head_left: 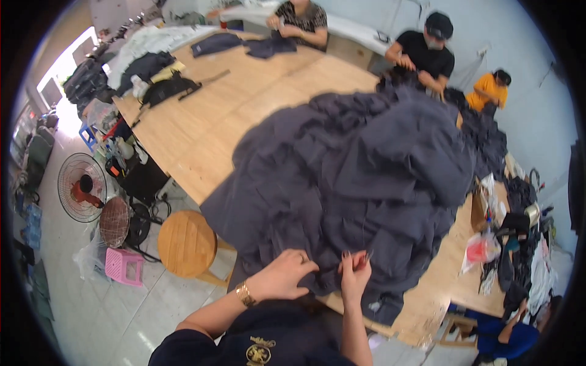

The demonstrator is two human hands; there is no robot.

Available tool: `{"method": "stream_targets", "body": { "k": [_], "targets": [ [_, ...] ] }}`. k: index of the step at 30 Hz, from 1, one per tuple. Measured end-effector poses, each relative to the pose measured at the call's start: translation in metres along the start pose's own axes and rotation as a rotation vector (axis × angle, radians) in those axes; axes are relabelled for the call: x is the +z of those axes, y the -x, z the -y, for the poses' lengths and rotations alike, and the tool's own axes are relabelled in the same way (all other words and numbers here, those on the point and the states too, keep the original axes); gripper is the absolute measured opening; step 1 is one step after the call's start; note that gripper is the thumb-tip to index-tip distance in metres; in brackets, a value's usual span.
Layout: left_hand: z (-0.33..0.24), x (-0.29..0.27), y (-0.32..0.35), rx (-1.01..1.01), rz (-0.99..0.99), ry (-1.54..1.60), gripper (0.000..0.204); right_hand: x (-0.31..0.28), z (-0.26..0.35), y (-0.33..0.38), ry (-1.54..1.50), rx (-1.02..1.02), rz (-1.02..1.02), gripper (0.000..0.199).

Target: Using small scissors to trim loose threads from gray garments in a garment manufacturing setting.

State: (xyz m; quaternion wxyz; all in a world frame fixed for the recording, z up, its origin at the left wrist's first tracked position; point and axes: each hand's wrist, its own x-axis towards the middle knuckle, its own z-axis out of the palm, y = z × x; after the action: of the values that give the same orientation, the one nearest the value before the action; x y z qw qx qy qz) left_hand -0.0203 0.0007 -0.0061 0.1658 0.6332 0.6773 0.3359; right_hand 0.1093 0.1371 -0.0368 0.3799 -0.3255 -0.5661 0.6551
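Note:
A large heap of dark grey cloth (287, 177) covers the near part of the wooden table and hangs over its front edge. My left hand (284, 273), with a gold-coloured bracelet at the wrist, is curled on the near edge of this cloth; its fingertips are partly hidden in the folds. Just to the right, my right hand (354, 277) is closed, with its fingers pinched together around a small red tool (363, 261) with a thin pointed tip. Its exact kind is too small to make out. Cloth lies right behind both hands.
A wooden table (244, 110) stretches away, with black bags (168, 90) at its far left. Two people work along the far side. Left of me stand a round wooden stool (187, 244), a pink stool (124, 266) and a fan (83, 187). Another cluttered table adjoins on the right.

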Motion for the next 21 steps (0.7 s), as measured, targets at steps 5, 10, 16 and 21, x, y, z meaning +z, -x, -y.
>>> {"method": "stream_targets", "body": {
  "k": [5, 10, 16, 21],
  "targets": [
    [-0.004, 0.009, 0.012, -0.048, 0.098, -0.110, 0.056, 0.009, 0.000, 0.000, 0.204, -0.076, 0.055, 0.032],
    [-0.014, 0.006, 0.013, -0.076, 0.152, -0.031, 0.064, 0.012, -0.001, 0.006, 0.328, -0.095, 0.030, 0.036],
    [-0.016, -0.016, 0.015, -0.322, -0.420, 0.247, 0.014, 0.013, -0.003, 0.008, 0.384, -0.144, 0.049, 0.036],
    [0.029, -0.034, 0.011, -0.429, -0.782, -0.165, 0.024, 0.017, 0.019, 0.007, 0.368, -0.256, -0.014, 0.033]
  ]
}}
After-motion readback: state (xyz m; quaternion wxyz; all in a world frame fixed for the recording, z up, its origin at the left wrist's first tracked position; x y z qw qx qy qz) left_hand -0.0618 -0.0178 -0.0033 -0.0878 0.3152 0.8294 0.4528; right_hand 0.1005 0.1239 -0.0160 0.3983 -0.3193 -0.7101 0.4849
